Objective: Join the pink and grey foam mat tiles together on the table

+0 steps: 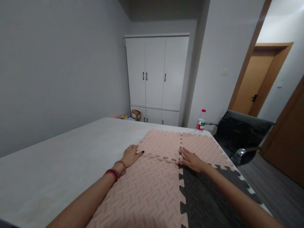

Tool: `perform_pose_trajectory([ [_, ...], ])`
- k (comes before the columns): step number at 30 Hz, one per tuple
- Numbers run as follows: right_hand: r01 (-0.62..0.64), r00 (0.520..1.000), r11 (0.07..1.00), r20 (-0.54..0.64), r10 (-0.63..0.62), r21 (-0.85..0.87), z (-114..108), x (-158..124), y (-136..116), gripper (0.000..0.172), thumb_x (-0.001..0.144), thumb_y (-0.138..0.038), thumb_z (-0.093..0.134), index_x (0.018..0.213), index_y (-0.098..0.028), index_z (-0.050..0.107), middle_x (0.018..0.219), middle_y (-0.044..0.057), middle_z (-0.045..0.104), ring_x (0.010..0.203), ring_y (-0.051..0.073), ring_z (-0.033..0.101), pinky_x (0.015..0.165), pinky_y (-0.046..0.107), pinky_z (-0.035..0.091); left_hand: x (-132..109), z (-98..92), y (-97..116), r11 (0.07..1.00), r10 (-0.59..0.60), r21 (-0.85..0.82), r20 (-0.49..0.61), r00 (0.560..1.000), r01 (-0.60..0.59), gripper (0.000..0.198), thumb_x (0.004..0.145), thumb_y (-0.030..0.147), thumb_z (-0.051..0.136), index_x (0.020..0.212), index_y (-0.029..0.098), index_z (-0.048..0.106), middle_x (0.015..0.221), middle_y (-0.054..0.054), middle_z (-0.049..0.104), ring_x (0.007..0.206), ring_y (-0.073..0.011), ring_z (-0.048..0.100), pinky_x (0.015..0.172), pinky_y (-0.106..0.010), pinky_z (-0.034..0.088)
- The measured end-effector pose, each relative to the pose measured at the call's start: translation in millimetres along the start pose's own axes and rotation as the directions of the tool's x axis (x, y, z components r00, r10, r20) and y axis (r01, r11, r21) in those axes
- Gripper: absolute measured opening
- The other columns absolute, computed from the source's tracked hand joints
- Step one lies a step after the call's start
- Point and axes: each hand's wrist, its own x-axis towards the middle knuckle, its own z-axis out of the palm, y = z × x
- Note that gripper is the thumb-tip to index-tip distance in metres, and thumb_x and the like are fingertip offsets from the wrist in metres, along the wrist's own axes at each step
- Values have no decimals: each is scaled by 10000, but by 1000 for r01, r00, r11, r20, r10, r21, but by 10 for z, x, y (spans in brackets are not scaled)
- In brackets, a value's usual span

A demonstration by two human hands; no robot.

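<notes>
Home room, seemingly: white wardrobe (155, 71), wooden door (253, 77), black chair (242, 131).

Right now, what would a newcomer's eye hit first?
Three pink mats and one dark mat lie edge to edge on the table. The left hand is at their left edge, the right hand where mats meet. A bottle stands near the far right corner.

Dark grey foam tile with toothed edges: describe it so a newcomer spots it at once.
On the big white table, find the pale pink textured foam tiles. Right of the nearest pink one, the person's right forearm crosses over the dark grey foam tile with toothed edges. Its colour sets it apart: its neighbours are pink.
</notes>
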Motion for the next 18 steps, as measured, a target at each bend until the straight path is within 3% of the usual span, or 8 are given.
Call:
perform_pose_trajectory([
  [2,13,999,1000,35,-13,-2,116,161,-245,799,792,-736,224,1436,-273,122,1501,99,92,1355,305,110,1056,522,149,-2,9,-2,1000,-1,12,-7,1000,1,511,840,517,373,1162,141,500,1128,-124,547,1026,-237,520,905,-349,365],
  [4,-24,1000,999,16,24,-22,196,277,-336,811,779,-751,233,1434,-284,128,1504,100,56,1353,339,68,1049,554,114,-6,17,-2,999,-1,32,-12,1000,2,454,859,477,359,1133,147,507,1116,-126,551,1024,-237,519,903,-357,362],
  [9,-7,1000,1000,-11,7,-11,258,390,-209,703,827,-702,168,1421,-327,160,1508,51,62,1363,296,39,1064,533,76,-41,13,13,995,-3,98,-28,1000,6,388,887,417,319,1097,155,515,1153,-130,535,1082,-236,487,944,-380,331],
  [14,-32,998,999,-59,30,-40,318,400,-182,581,886,-604,100,1403,-363,207,1504,15,112,1365,266,65,1068,521,71,-91,8,59,983,-39,175,-78,996,52,384,898,338,281,1147,147,503,1320,-172,417,1255,-282,330,1041,-504,152],
  [18,-31,998,998,-50,28,-63,334,388,-216,580,886,-603,132,1407,-357,201,1504,20,115,1366,268,48,1067,522,64,-89,24,95,976,-45,210,-82,996,62,384,882,304,309,1167,125,496,1327,-190,419,1253,-293,335,1034,-533,151],
])
